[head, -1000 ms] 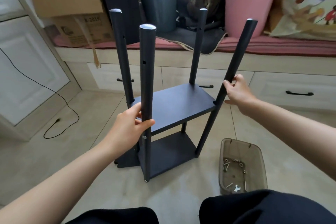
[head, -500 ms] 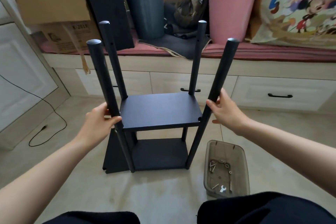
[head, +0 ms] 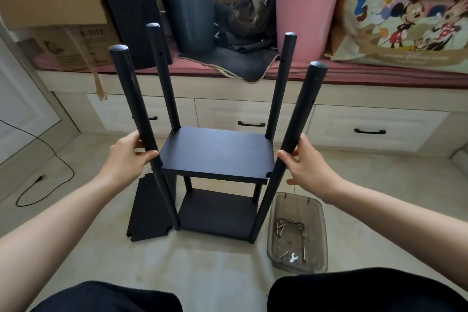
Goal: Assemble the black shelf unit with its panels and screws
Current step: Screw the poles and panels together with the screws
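On the tiled floor (head: 207, 261), left hand (head: 126, 157) and right hand (head: 304, 167) grip the shelf unit (head: 217, 152)'s front posts.

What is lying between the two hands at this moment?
In the head view, the upper shelf panel spans between the left hand and right hand.

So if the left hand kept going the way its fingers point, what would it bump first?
The left hand already grips the front left pole; past it, likely the middle shelf, though depth is unclear.
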{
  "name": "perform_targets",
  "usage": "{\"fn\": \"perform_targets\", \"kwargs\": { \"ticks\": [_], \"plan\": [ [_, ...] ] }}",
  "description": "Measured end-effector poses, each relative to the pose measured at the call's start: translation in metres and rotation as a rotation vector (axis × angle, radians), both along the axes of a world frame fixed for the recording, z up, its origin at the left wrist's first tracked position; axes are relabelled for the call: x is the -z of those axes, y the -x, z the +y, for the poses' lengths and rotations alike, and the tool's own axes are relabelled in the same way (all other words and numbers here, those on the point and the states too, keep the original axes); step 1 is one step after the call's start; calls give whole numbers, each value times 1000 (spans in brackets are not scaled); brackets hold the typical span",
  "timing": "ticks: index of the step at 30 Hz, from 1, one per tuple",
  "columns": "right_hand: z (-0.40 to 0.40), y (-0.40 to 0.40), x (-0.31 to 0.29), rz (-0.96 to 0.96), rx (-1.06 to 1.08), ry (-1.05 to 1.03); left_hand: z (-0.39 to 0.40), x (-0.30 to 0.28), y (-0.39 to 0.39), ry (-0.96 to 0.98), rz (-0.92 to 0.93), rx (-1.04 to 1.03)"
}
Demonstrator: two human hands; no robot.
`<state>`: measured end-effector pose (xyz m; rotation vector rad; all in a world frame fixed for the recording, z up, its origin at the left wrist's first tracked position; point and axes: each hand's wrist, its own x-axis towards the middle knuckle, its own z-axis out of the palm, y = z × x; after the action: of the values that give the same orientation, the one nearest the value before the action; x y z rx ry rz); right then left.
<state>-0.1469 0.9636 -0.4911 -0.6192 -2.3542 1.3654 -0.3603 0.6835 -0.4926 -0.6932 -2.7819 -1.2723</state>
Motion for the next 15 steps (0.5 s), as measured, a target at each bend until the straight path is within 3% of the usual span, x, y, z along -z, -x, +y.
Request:
{"fn": "perform_targets", "kwargs": {
  "ticks": [5, 9, 15],
  "plan": [
    [6, -14, 0, 17, 7, -81, 8, 8, -1, -24, -62, 6],
    [-1, -19, 0, -73, -27, -179, 8, 12, 0, -66, -119, -26],
    [-12, -14, 2, -97, -31, -196, 16, 11, 0, 16, -55, -135]
  ]
}}
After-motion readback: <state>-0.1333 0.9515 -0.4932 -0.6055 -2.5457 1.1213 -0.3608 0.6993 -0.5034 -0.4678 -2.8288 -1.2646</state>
